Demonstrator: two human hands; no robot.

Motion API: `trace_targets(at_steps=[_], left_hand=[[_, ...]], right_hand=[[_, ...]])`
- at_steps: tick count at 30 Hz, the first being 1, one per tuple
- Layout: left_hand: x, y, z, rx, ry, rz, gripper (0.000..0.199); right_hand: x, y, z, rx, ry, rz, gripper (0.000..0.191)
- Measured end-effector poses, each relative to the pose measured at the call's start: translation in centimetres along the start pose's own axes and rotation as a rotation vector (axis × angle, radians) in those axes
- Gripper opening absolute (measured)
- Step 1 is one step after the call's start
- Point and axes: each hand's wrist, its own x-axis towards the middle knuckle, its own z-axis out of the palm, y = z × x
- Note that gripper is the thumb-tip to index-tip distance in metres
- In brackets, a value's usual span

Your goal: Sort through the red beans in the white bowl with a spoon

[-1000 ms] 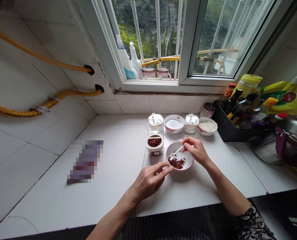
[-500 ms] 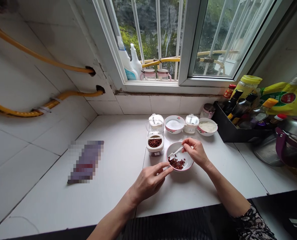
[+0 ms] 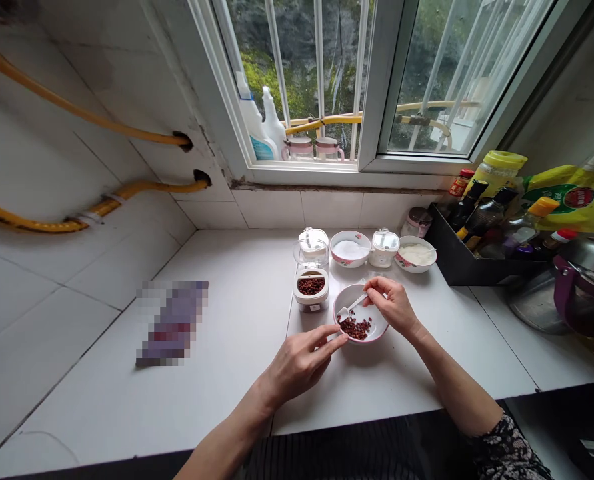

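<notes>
A small white bowl (image 3: 379,330) with a pink rim stands on the counter, dark red peppercorns (image 3: 355,327) lying in its bottom. My right hand (image 3: 391,305) pinches the handle of a small white spoon (image 3: 345,313), whose head rests low in the bowl by the peppercorns. At the bowl's near left rim, the fingertips of my left hand (image 3: 301,363) hold the edge. Just left of the bowl, a seasoning jar (image 3: 311,301) full of the same peppercorns has its clear lid (image 3: 311,253) flipped up.
Behind stand a white-lidded jar (image 3: 313,241), a bowl of white grains (image 3: 351,249), another lidded jar (image 3: 385,249) and a bowl of pale powder (image 3: 415,254). A black box of bottles (image 3: 477,260) and a steel pot (image 3: 539,300) stand right. A blurred purple packet (image 3: 174,323) lies left.
Both hands, the spoon and the bowl hold nearly the same positions. The whole view has shifted very slightly.
</notes>
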Motion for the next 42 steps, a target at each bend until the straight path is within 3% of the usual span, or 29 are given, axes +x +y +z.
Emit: trace_targets(at_steps=[5, 8, 11, 15, 20, 24, 29, 34, 38, 42], left_hand=[[0.1, 0.1, 0.0, 0.012, 0.019, 0.010, 0.030], [0.2, 0.1, 0.0, 0.020, 0.019, 0.005, 0.030], [0.1, 0.0, 0.1, 0.023, 0.012, 0.001, 0.033], [0.1, 0.0, 0.3, 0.030, 0.025, 0.003, 0.036], [0.5, 0.1, 0.2, 0.031, 0.042, 0.015, 0.034], [0.7, 0.2, 0.2, 0.042, 0.070, 0.032, 0.032], [0.5, 0.2, 0.2, 0.049, 0.056, 0.027, 0.030], [0.4, 0.2, 0.1, 0.034, 0.034, 0.015, 0.030], [0.3, 0.1, 0.0, 0.034, 0.026, 0.010, 0.031], [0.0, 0.1, 0.0, 0.011, 0.001, -0.008, 0.033]], right_hand=[[1.0, 0.3, -0.4, 0.238, 0.043, 0.122, 0.013], [1.7, -0.3, -0.1, 0.324, 0.075, 0.106, 0.019], [2.0, -1.8, 0.8, 0.255, 0.111, -0.012, 0.018], [1.9, -3.4, 2.3, -0.004, 0.166, -0.263, 0.010], [2.0, -3.8, 3.6, -0.294, 0.160, -0.579, 0.016], [1.9, -3.9, 3.4, -0.404, 0.145, -0.683, 0.020], [1.8, -3.7, 0.6, -0.340, 0.221, -0.591, 0.013], [1.9, -1.6, -1.8, -0.416, 0.010, -0.389, 0.015], [1.6, 0.1, -0.8, -0.438, -0.083, -0.290, 0.016], [1.3, 0.2, 0.5, -0.358, -0.148, -0.229, 0.017]])
